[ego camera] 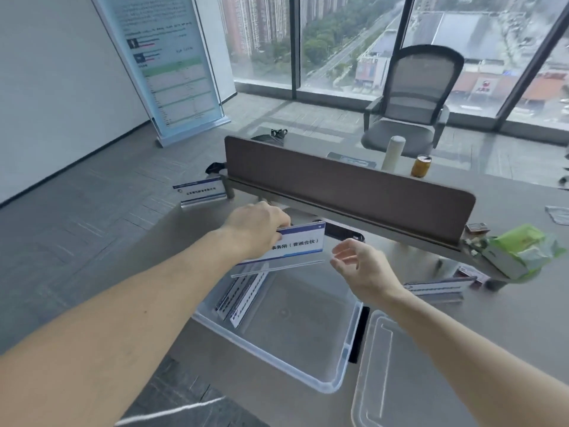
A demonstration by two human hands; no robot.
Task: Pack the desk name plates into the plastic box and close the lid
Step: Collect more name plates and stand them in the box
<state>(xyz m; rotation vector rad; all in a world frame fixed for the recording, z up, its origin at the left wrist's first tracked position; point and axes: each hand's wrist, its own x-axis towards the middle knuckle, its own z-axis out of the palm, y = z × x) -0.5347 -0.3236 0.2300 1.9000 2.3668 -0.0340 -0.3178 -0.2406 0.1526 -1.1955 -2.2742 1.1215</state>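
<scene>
My left hand (257,228) grips the left end of a clear acrylic name plate (297,245) with a blue-and-white card, held above the far side of the open clear plastic box (271,349). My right hand (358,268) hovers open just right of the plate, fingers spread, not touching it. Inside the box, several name plates (241,295) stand on edge against the left wall. The clear lid (397,374) lies flat on the desk to the right of the box. Another name plate (201,191) stands at the desk's far left corner, and one more name plate (435,288) sits right of my right hand.
A brown divider panel (348,186) runs across the desk behind the box. Green packets (520,248) and small items lie at its right end. A white cylinder (392,152) and an orange can (421,166) stand beyond it. An office chair (412,100) sits by the window.
</scene>
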